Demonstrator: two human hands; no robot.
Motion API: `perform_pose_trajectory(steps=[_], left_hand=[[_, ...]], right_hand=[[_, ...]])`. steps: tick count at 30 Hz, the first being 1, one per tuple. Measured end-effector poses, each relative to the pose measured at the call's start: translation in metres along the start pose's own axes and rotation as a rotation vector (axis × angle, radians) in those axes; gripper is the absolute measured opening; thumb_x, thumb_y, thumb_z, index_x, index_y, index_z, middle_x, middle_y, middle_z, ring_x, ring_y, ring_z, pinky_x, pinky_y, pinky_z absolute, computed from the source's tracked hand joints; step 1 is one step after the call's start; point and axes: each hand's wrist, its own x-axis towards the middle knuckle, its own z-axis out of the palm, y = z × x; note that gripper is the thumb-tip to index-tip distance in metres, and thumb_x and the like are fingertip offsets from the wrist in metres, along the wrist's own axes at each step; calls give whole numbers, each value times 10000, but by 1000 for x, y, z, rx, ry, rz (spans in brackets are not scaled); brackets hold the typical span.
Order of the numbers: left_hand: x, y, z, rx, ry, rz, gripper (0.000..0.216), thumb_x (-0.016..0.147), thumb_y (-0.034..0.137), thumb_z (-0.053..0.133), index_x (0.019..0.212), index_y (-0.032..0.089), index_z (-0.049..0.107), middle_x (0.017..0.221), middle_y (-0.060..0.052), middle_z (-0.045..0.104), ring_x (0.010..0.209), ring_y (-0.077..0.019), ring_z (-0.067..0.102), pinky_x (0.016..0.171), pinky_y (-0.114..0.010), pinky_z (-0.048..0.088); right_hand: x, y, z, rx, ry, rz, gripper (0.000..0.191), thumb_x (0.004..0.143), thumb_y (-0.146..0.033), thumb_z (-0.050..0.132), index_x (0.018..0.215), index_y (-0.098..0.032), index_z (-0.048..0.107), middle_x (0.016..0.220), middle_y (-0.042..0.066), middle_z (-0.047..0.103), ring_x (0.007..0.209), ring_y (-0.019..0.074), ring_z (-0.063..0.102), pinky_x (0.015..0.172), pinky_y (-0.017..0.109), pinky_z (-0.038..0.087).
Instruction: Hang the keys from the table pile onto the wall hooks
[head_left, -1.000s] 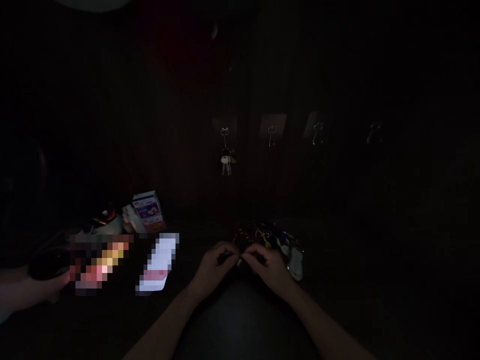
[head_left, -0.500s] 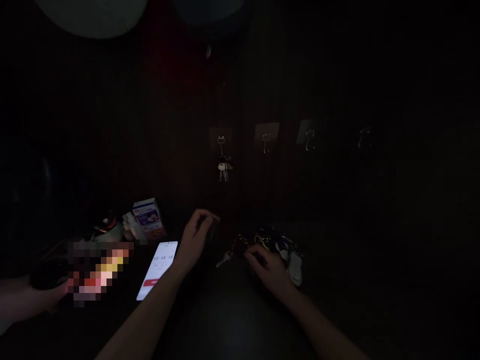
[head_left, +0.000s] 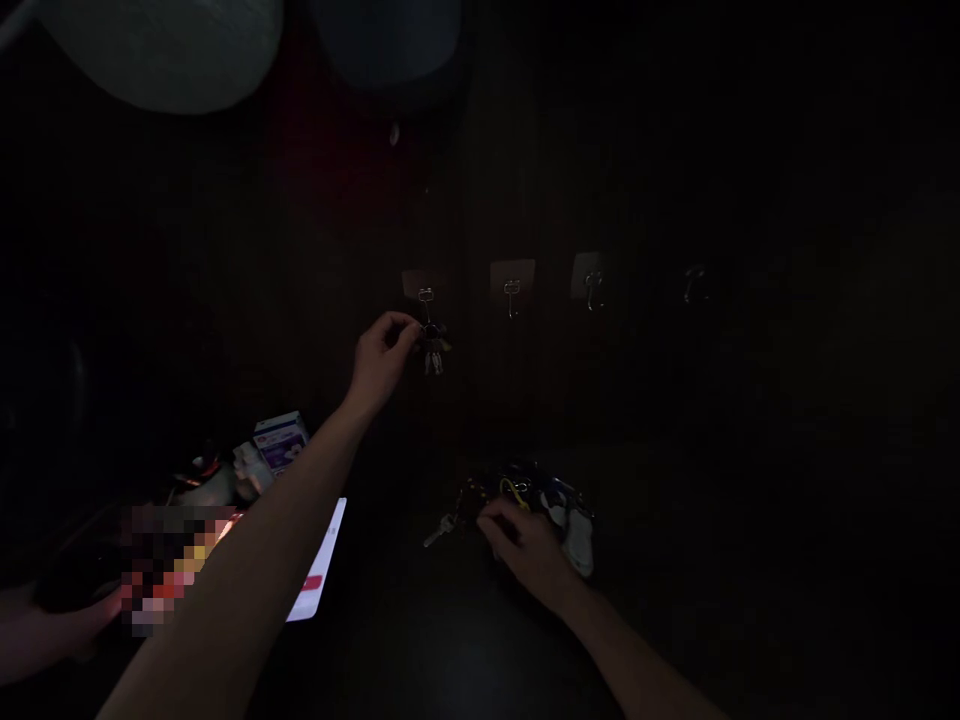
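Note:
On the dark wall, a bunch of keys (head_left: 433, 362) hangs by its ring from the leftmost metal hook (head_left: 427, 296). My left hand (head_left: 382, 352) is raised to it, thumb and forefinger pinched at the left edge of the key ring (head_left: 430, 330). Lower down, my right hand (head_left: 523, 540) has its fingers pinched together over a pile of keys and fobs; what they hold is hidden in the dark. Out of that pile a silver key (head_left: 439, 530) points left, a yellow loop (head_left: 514, 492) lies behind my fingers, and a pale fob (head_left: 578, 540) is on the right.
Three more hooks (head_left: 511, 292) line the wall to the right. A lit phone (head_left: 319, 575) is partly behind my left forearm. At left stand a printed box (head_left: 281, 440) and small bottles, near another person's hand (head_left: 90, 610) holding a blurred-out screen. Large rounded shapes (head_left: 172, 60) hang above.
My left hand has risen from above the tabletop to the hanging keys. The right hand stays at the pile, nearly still. The view has shifted slightly.

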Motion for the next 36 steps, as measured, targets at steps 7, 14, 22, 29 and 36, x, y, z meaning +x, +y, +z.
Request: perform_pose_trajectory(steps=[7,14,22,29,36], left_hand=[[20,-6,3,212,-23,61,165,772,306,533,780,182,642,793,-7,667,761,-148,598,690,-240,435],[28,-2,4,226,-45,30,165,758,303,555,785,187,669,818,-15,694,780,-165,619,707,-250,448],[21,-7,7,272,2,-4,167,771,291,555,793,183,680,817,-14,708,782,-168,624,723,-249,447],[-3,-11,10,171,29,-15,277,838,342,492,980,203,684,1013,-20,706,972,-184,618,840,-259,438],[-33,-27,7,111,7,-103,312,841,311,496,1098,206,639,1100,-29,683,1029,-193,608,903,-308,437]], right_hand=[[0,-1,-2,-56,-12,-18,235,871,-386,439,815,-228,604,641,-29,607,601,127,572,555,222,407],[0,-1,-1,-94,-7,-52,221,860,-360,455,809,-233,628,690,-18,650,629,134,583,572,232,400],[0,-4,-3,-98,-42,-20,238,868,-373,441,803,-226,618,650,-18,619,598,130,567,550,223,399],[-1,-2,-4,-127,-38,-3,228,866,-378,442,822,-236,616,639,-26,613,597,132,576,538,220,399],[1,5,-3,-83,11,-39,218,855,-370,457,801,-224,609,648,-25,617,599,127,577,551,219,408]])
